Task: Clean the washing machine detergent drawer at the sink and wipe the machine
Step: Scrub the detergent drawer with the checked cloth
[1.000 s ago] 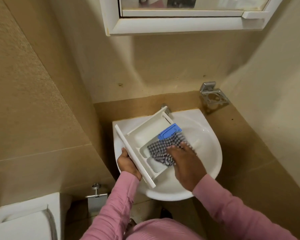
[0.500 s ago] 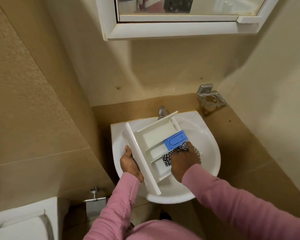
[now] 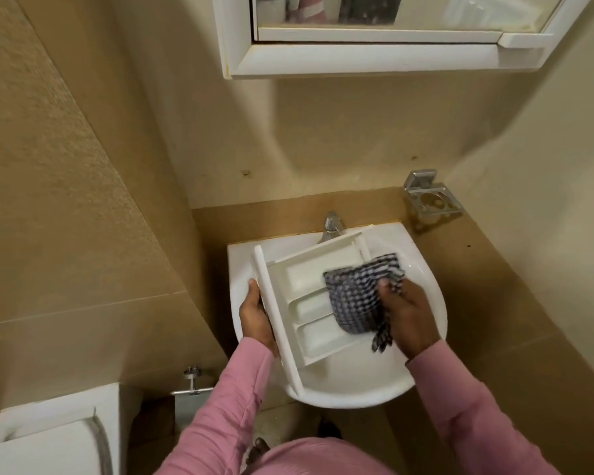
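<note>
Covering more drawer (image 3: 310, 338) than before: cloth (image 3: 354, 297)

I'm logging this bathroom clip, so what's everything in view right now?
detergent drawer: one, white, held tilted over the sink
cloth: one, dark-and-white checked, on the drawer's right side
sink: one, white, against the back wall
tap: one, silver, behind the drawer
mirror cabinet: one, white, above the sink
holder: one, silver, wall right of sink
toilet tank: one, white, lower left
left hand: one, pink-sleeved, holds drawer's front panel
right hand: one, pink-sleeved, grips the cloth
</note>
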